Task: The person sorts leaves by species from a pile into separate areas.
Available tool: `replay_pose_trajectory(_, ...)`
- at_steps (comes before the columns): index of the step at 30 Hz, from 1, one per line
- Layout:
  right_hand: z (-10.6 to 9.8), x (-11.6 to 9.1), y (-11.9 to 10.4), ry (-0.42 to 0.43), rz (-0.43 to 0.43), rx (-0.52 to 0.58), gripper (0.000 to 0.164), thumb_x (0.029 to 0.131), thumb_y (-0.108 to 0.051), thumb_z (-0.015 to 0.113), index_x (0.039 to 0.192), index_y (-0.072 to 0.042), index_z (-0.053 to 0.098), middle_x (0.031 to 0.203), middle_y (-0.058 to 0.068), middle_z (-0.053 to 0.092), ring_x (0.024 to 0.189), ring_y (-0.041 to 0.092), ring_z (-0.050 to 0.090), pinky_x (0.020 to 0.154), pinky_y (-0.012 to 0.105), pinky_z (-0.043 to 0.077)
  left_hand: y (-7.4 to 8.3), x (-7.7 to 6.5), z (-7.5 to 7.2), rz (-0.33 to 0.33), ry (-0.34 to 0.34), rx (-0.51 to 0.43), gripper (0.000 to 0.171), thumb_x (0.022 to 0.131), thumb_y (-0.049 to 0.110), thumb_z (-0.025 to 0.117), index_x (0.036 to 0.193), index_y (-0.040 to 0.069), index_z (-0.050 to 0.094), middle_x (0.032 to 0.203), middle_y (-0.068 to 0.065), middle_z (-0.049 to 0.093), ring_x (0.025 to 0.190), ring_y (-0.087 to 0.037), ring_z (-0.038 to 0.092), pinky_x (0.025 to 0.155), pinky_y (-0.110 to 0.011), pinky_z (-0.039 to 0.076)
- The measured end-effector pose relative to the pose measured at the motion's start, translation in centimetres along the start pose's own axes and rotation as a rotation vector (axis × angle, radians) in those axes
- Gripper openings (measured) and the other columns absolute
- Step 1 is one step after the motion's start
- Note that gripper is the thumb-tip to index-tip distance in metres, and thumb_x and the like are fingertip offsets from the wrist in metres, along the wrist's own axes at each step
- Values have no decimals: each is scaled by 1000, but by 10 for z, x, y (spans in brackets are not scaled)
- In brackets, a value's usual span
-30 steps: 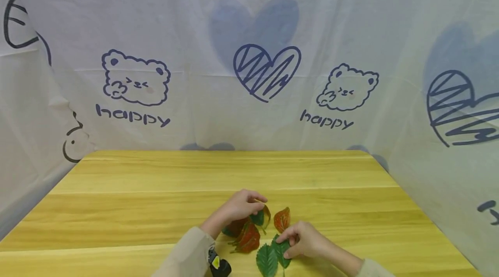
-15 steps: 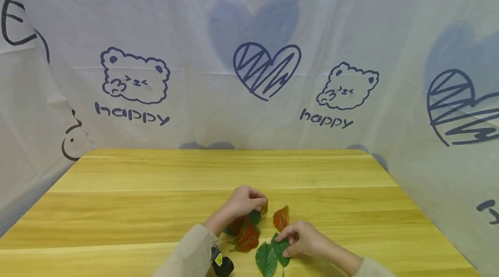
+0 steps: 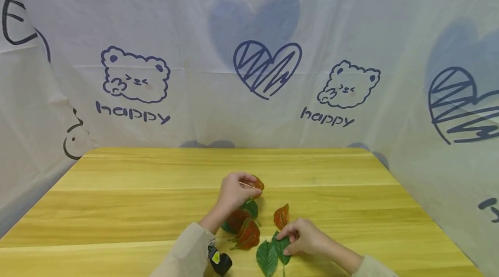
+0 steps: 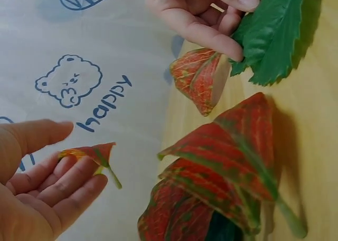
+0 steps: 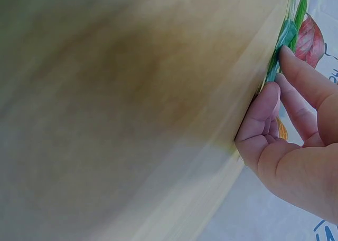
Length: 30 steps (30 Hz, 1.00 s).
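Note:
My left hand (image 3: pixel 233 190) is at a red leaf (image 3: pixel 258 185) on the far side of the leaf pile. In the left wrist view, the thumb stands apart from the fingers, and this red leaf (image 4: pixel 92 155) lies against the fingers. My right hand (image 3: pixel 306 238) grips a green leaf (image 3: pixel 281 247) by its edges, low at the table. Another green leaf (image 3: pixel 267 259) lies beside it, overlapping or touching. Left of these is a pile of red leaves (image 3: pixel 248 234) with a dark green leaf (image 3: pixel 251 207) at its far side. A single red leaf (image 3: pixel 281 216) lies just beyond the right hand.
The leaves lie on a yellow wood-grain table (image 3: pixel 156 207). A pale cloth (image 3: pixel 202 108) printed with bears and hearts hangs behind it and at both sides. A black wrist camera (image 3: pixel 220 263) is strapped below the left sleeve (image 3: pixel 191 246).
My left hand has moved away from the pile toward the far side, carrying a red leaf with it, and its thumb now stands apart from the fingers. The right hand keeps its place on the green leaf.

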State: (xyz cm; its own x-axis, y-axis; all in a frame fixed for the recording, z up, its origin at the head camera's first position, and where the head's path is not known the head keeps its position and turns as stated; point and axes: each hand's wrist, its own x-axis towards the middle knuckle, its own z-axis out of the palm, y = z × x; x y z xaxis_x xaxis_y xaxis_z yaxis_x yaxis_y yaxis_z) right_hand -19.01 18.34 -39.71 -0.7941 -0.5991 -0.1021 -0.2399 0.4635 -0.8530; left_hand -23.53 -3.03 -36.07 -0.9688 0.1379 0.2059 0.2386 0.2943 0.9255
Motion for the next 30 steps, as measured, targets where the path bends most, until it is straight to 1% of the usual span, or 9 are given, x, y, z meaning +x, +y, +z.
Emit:
replay_pose_trajectory(4, 1, 0, -1, 4, 9, -1, 23, 69, 6, 71, 91, 6, 66, 59, -2, 48, 48, 3, 39, 43, 13, 32, 2, -1, -5, 1, 44, -30, 18, 71, -5, 69, 88, -4, 64, 81, -10, 62, 68, -21, 63, 56, -29, 52)
replay_pose_trajectory(7, 1, 0, -1, 3, 19, -5, 24, 69, 7, 71, 92, 6, 66, 59, -1, 48, 48, 3, 38, 42, 13, 32, 4, -1, -10, 15, 65, -47, 18, 71, -11, 65, 88, -5, 64, 80, -11, 62, 68, -22, 63, 55, -30, 52)
replay_pose_trajectory(11, 1, 0, -1, 2, 20, -13, 24, 69, 7, 71, 92, 6, 66, 60, -1, 48, 48, 3, 37, 43, 13, 32, 1, -2, -18, 48, 97, -25, 21, 71, -14, 61, 89, -6, 65, 80, -13, 63, 66, -23, 62, 54, -29, 52)
replay_pose_trajectory(15, 2, 0, -2, 9, 22, -22, 23, 69, 7, 71, 92, 5, 66, 61, -1, 48, 49, 4, 37, 43, 13, 32, -5, -4, -26, 60, 126, 33, 22, 72, -12, 62, 93, -6, 67, 82, -15, 64, 66, -22, 63, 53, -29, 51)
replay_pose_trajectory(23, 3, -1, -2, 16, 15, -21, 24, 68, 7, 72, 91, 5, 66, 61, -1, 48, 52, 4, 39, 45, 13, 33, -18, -6, -49, 8, 196, 88, 16, 74, -9, 65, 88, -4, 69, 82, -16, 65, 66, -23, 63, 55, -31, 52)
replay_pose_trajectory(30, 3, -1, -3, 17, 22, -12, 23, 68, 7, 71, 91, 5, 66, 60, -1, 48, 51, 4, 38, 44, 13, 32, -26, -9, -73, -61, 246, 99, 17, 76, -6, 65, 92, -4, 69, 86, -18, 65, 71, -24, 63, 60, -37, 52)
